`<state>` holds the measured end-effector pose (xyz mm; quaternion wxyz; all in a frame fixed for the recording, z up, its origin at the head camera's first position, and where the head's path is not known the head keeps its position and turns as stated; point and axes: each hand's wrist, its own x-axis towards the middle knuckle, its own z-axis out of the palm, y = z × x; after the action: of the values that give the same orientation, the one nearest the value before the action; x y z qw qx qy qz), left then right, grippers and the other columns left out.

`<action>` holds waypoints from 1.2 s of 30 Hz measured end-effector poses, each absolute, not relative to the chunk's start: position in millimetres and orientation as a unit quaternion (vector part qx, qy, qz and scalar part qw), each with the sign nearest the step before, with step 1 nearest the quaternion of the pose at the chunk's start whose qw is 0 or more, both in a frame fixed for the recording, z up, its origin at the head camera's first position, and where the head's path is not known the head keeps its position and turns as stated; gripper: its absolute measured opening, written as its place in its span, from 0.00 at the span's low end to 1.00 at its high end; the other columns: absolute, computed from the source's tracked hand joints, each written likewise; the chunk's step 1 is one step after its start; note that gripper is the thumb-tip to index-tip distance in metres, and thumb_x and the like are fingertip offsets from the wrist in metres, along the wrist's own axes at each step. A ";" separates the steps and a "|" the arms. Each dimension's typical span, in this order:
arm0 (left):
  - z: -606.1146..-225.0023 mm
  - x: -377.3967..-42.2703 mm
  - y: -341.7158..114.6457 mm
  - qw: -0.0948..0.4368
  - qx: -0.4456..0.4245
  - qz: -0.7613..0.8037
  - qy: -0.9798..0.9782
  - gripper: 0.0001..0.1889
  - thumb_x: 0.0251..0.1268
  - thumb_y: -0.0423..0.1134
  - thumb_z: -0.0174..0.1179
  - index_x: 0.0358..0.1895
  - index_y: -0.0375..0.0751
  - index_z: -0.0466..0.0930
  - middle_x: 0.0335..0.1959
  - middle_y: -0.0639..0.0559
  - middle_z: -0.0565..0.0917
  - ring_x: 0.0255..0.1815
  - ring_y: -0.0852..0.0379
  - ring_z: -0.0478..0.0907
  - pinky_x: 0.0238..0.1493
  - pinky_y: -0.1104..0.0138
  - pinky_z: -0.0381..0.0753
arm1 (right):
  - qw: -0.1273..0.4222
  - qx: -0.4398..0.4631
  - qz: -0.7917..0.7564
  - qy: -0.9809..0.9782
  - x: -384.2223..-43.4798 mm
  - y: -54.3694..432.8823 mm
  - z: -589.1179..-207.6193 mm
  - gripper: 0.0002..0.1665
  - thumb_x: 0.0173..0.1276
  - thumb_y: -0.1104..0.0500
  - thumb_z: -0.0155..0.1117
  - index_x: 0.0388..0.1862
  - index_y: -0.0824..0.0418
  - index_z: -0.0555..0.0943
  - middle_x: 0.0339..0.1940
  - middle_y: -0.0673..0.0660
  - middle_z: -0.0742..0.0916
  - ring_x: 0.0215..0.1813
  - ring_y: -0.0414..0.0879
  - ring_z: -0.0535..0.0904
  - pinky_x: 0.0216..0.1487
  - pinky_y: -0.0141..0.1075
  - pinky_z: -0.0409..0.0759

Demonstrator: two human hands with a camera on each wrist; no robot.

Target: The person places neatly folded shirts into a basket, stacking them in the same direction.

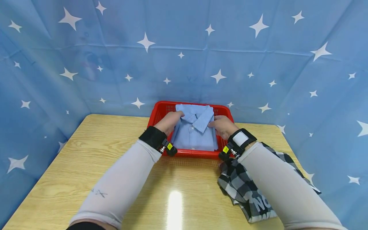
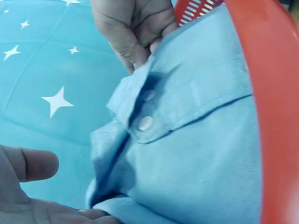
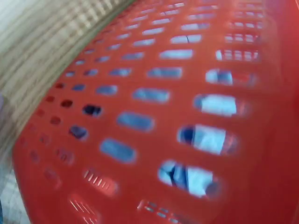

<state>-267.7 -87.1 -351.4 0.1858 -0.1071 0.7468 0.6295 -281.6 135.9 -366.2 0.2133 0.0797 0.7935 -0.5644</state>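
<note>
L hand is touching folded blue btn-up shirt, thumb spread; R hand is meeting its other edge, can't tell if pinching. Shirt's lying btwn both, in slotted red plastic basket; crumpled checked cloth is lying nr R wrist.

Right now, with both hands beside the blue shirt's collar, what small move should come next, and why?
I'd probably ease the blue shirt down a little at its collar, then let go: the left hand and right hand flank that end, which reaches close to the far rim of the red basket, while the lower end appears within it.
</note>
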 end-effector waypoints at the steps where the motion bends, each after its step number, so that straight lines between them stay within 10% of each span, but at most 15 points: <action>1: -352.9 -267.5 -87.5 0.191 -0.105 0.629 0.746 0.36 0.79 0.45 0.48 0.83 0.34 0.49 0.86 0.45 0.51 0.86 0.45 0.50 0.85 0.50 0.55 | 0.222 0.085 -0.565 0.790 -281.8 135.4 -367.0 0.38 0.78 0.65 0.57 0.84 0.65 0.58 0.80 0.64 0.68 0.74 0.59 0.68 0.77 0.56 0.70; 9: -356.1 -254.7 -87.6 0.176 -0.012 0.533 0.827 0.37 0.80 0.47 0.47 0.84 0.36 0.46 0.86 0.43 0.51 0.85 0.44 0.53 0.83 0.49 0.59 | 0.208 0.023 -0.461 0.862 -275.3 132.5 -373.4 0.46 0.77 0.62 0.59 0.86 0.64 0.48 0.86 0.66 0.59 0.84 0.62 0.58 0.79 0.60 0.64; 17: -364.6 -241.3 -71.4 0.266 0.179 0.177 0.931 0.31 0.83 0.49 0.42 0.82 0.38 0.58 0.83 0.46 0.62 0.78 0.48 0.68 0.81 0.54 0.63 | 0.241 -0.161 -0.209 0.934 -261.6 122.5 -380.9 0.37 0.81 0.47 0.54 0.81 0.64 0.65 0.81 0.65 0.69 0.82 0.62 0.63 0.81 0.59 0.61; 27: -386.6 -234.8 -65.5 0.306 0.169 0.124 0.929 0.32 0.81 0.55 0.40 0.78 0.42 0.68 0.80 0.48 0.69 0.81 0.51 0.65 0.82 0.57 0.61 | 0.312 -0.165 -0.166 0.921 -258.1 129.6 -400.3 0.44 0.79 0.39 0.54 0.84 0.61 0.59 0.84 0.62 0.65 0.84 0.60 0.59 0.84 0.57 0.55; 36: -381.4 -223.2 -75.5 0.264 0.151 0.182 0.935 0.39 0.79 0.65 0.43 0.79 0.41 0.65 0.80 0.45 0.69 0.80 0.46 0.65 0.81 0.49 0.64 | 0.233 -0.184 -0.184 0.937 -251.5 137.5 -395.0 0.42 0.80 0.41 0.54 0.83 0.62 0.61 0.82 0.64 0.68 0.83 0.61 0.63 0.82 0.58 0.59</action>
<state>-223.2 -75.5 -381.4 0.2637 0.1507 0.9353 0.1816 -251.5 137.5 -395.0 0.2333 -0.1842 0.9370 -0.1836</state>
